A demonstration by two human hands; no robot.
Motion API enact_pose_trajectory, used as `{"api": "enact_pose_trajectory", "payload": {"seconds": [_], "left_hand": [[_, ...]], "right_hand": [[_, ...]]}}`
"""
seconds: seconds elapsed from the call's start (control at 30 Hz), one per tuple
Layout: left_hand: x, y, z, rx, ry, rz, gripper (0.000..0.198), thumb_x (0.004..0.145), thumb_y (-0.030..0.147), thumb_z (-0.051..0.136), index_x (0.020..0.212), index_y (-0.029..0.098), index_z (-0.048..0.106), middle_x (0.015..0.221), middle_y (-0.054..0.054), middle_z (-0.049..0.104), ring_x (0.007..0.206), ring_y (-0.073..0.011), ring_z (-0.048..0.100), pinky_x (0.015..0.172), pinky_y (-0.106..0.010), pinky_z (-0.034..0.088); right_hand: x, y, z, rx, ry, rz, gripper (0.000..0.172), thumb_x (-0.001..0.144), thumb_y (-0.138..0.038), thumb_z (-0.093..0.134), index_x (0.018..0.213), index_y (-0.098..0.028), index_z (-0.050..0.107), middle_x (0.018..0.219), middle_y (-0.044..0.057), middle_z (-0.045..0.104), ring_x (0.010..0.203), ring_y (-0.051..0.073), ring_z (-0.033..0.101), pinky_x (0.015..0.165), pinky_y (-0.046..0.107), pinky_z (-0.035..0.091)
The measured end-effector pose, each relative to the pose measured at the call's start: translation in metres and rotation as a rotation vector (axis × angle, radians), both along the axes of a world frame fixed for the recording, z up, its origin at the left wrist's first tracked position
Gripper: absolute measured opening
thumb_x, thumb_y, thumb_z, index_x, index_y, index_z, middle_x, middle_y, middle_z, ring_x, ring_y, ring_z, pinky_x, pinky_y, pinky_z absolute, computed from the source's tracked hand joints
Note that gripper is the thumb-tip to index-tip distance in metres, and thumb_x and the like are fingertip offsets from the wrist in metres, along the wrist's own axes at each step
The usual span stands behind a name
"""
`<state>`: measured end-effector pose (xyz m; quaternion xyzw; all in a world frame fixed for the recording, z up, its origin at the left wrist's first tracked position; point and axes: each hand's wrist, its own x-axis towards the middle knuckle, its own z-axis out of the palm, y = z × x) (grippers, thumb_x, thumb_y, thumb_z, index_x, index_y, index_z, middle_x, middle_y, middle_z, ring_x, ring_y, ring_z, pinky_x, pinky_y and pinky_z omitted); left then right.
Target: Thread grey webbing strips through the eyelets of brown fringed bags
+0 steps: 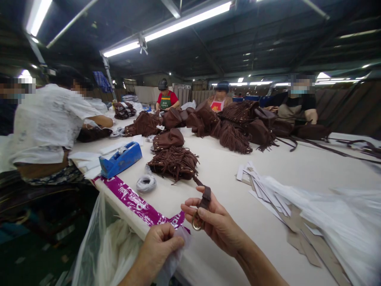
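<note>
My right hand [218,222] is closed on the end of a dark brown strap [205,197], thumb against it, with a brass-coloured ring [196,222] hanging at the fingers. The strap leads toward a brown fringed bag [174,165] lying on the table. Low at the table's near edge, my left hand [159,246] pinches a thin, whitish translucent sheet [180,248] between thumb and fingers. Both hands are close together, the sheet just left of the ring. Purple printed tape [133,202] runs along the table edge beside my left hand.
A blue tape dispenser [120,159] and a grey-white coil [146,183] sit to the left. Many brown bags [235,137] are heaped across the table. Cardboard pieces and white plastic sheets [327,210] lie at right. A clear bag [98,242] hangs off the edge. Several people surround the table.
</note>
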<state>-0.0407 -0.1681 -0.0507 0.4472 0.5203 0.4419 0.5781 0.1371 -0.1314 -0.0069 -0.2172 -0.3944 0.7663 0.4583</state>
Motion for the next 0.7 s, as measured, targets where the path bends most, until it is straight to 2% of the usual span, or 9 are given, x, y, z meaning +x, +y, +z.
{"api": "enact_pose_trajectory", "payload": {"seconds": [0.17, 0.27, 0.37, 0.5, 0.7], "left_hand": [[0.002, 0.003, -0.001, 0.016, -0.026, 0.018, 0.041, 0.053, 0.041, 0.079, 0.050, 0.017, 0.046, 0.046, 0.004, 0.045, 0.047, -0.0080, 0.037, 0.047, -0.021, 0.025], [0.005, 0.002, 0.003, -0.015, -0.063, 0.029, 0.040, 0.053, 0.041, 0.079, 0.050, 0.017, 0.047, 0.046, 0.003, 0.050, 0.045, -0.0083, 0.040, 0.046, -0.021, 0.027], [0.009, -0.001, 0.008, -0.081, -0.142, 0.026, 0.037, 0.055, 0.039, 0.078, 0.053, 0.017, 0.049, 0.050, 0.000, 0.058, 0.044, -0.0101, 0.046, 0.047, -0.021, 0.033], [0.017, -0.005, 0.012, -0.150, -0.219, 0.018, 0.036, 0.054, 0.040, 0.080, 0.058, 0.015, 0.055, 0.058, -0.005, 0.065, 0.047, -0.0137, 0.054, 0.049, -0.024, 0.040], [0.027, -0.003, 0.012, -0.161, -0.324, 0.038, 0.047, 0.053, 0.048, 0.085, 0.072, 0.009, 0.067, 0.066, -0.009, 0.068, 0.052, -0.0144, 0.057, 0.052, -0.024, 0.041]], "right_hand": [[-0.011, -0.005, -0.010, 0.076, -0.037, -0.021, 0.053, 0.084, -0.025, 0.068, 0.123, -0.029, 0.032, 0.107, 0.002, 0.063, 0.107, 0.020, 0.062, 0.092, 0.036, 0.043], [-0.012, -0.004, -0.014, 0.103, -0.058, -0.041, 0.053, 0.084, -0.025, 0.067, 0.122, -0.029, 0.032, 0.108, 0.002, 0.063, 0.108, 0.021, 0.060, 0.096, 0.038, 0.041], [-0.013, -0.004, -0.017, 0.126, -0.092, -0.047, 0.051, 0.085, -0.027, 0.065, 0.123, -0.028, 0.032, 0.110, 0.003, 0.064, 0.104, 0.019, 0.060, 0.094, 0.037, 0.041], [-0.014, -0.003, -0.020, 0.128, -0.097, -0.056, 0.047, 0.085, -0.027, 0.064, 0.122, -0.028, 0.035, 0.110, 0.003, 0.065, 0.106, 0.019, 0.059, 0.096, 0.037, 0.039], [-0.010, 0.002, -0.024, 0.109, -0.070, -0.032, 0.046, 0.082, -0.032, 0.069, 0.118, -0.027, 0.041, 0.114, 0.005, 0.066, 0.114, 0.021, 0.057, 0.100, 0.038, 0.037]]}}
